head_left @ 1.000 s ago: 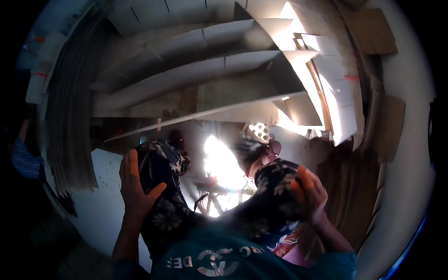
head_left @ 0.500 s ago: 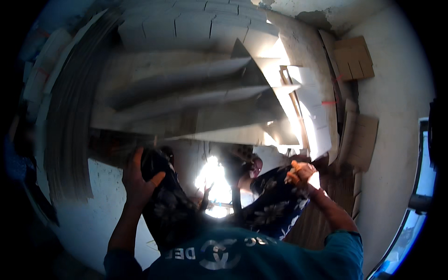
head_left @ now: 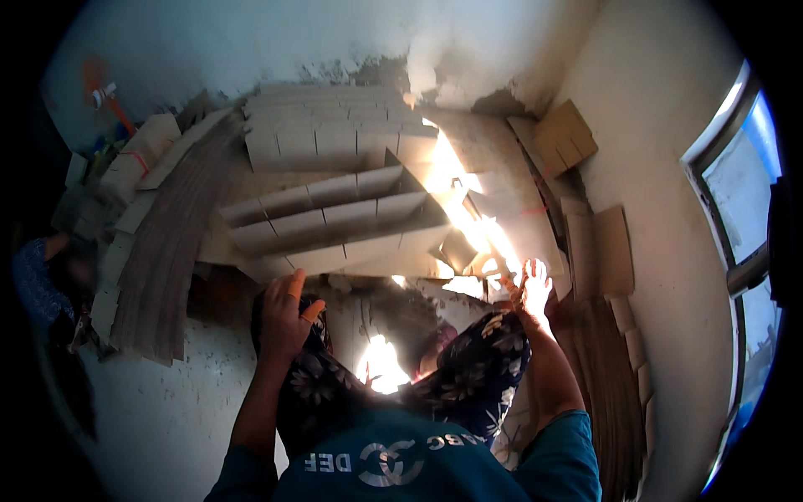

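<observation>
Slotted cardboard partition strips (head_left: 326, 219) stand on edge in rows before me, joined at the right by a slanting cross strip (head_left: 416, 186). My left hand (head_left: 286, 318) is by the near left end of the front strip, over my left knee. Orange covers sit on its finger and thumb, which are apart; nothing shows between them. My right hand (head_left: 533, 290) is at the near end of a sunlit stack of pale cardboard pieces (head_left: 519, 219). Its fingers look stretched out, though glare washes them out, and I see nothing gripped in them.
A tall pile of cardboard strips (head_left: 171, 259) stands at the left, and another pile (head_left: 590, 393) at the lower right. Finished-looking partitions (head_left: 326, 130) fill the far side. Brown cardboard pieces (head_left: 615, 247) lean on the right wall. At far left is another person's blue sleeve (head_left: 42, 280).
The view has shifted, showing more of the back wall. The partition strips, blurred before, look still and lower. My right hand has gone from above my knee to the pale stack's near end.
</observation>
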`<state>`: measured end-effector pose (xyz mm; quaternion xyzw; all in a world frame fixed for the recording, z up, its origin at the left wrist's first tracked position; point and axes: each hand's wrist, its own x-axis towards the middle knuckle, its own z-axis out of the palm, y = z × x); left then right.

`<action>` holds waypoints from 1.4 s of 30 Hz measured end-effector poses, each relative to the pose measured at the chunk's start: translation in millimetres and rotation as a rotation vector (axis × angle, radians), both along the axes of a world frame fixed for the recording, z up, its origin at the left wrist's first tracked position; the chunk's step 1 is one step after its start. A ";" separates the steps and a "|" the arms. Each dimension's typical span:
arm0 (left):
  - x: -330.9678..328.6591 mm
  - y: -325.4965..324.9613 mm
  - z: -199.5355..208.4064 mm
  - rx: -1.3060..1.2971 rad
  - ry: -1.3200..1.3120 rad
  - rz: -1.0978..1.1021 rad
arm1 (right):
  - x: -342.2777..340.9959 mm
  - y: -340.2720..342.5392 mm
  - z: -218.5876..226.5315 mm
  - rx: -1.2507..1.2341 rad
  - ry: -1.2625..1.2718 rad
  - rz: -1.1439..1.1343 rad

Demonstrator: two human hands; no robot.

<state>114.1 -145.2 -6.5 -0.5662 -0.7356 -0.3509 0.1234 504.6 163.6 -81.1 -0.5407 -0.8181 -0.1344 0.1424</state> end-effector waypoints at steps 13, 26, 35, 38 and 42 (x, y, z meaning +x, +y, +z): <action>-58.5 124.7 -8.0 -0.155 -0.121 -0.218 | 19.0 75.5 -12.2 -0.390 -0.245 0.349; -47.8 139.6 -11.3 -0.489 -0.046 -0.282 | 27.3 80.8 -20.5 -0.181 -0.092 0.153; -36.1 131.0 3.1 -0.200 -0.144 -0.247 | 39.7 95.0 32.2 -0.040 -0.006 0.140; -34.2 115.2 6.6 -0.167 -0.123 -0.142 | -17.0 64.9 104.6 0.027 0.143 0.278; -39.0 106.7 -7.5 -0.195 -0.170 -0.140 | -87.0 -6.7 185.5 -0.135 0.458 0.483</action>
